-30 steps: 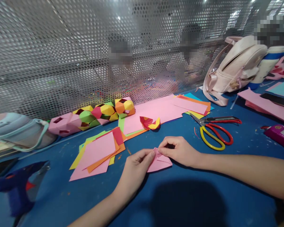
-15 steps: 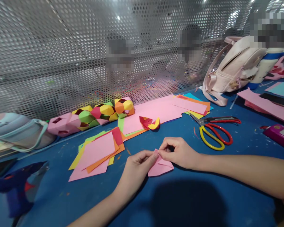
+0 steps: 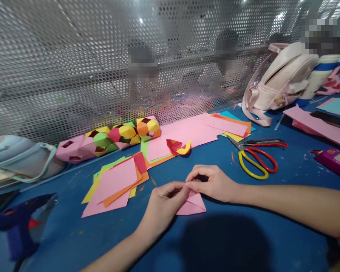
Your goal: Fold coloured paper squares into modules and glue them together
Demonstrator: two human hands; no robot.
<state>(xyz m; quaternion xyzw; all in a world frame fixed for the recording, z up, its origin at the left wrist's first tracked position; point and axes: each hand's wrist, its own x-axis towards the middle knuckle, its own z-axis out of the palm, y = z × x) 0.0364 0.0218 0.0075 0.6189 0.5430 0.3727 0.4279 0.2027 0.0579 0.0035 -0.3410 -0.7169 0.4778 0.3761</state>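
A folded pink paper [image 3: 193, 205] lies on the blue table [image 3: 229, 241], pinched at its top corner by both hands. My left hand [image 3: 163, 204] grips it from the left with thumb and fingers closed. From the right, my right hand [image 3: 214, 183] pinches the same corner, fingers curled. A loose stack of pink, orange, yellow and green paper squares [image 3: 117, 181] lies just left of my left hand. A small red and yellow folded piece [image 3: 178, 147] sits beyond my hands.
Red and yellow scissors [image 3: 257, 156] lie right of my right hand. Folded paper cubes [image 3: 121, 136] line the perforated metal screen [image 3: 102, 68]. Pink sheets [image 3: 192, 130], a beige backpack [image 3: 283, 79], a blue glue gun [image 3: 19, 226] and a pale bag [image 3: 19, 156] surround the work area.
The pink paper has shifted slightly toward me and both hands have closed tighter on its top corner; my left hand moved a little lower.
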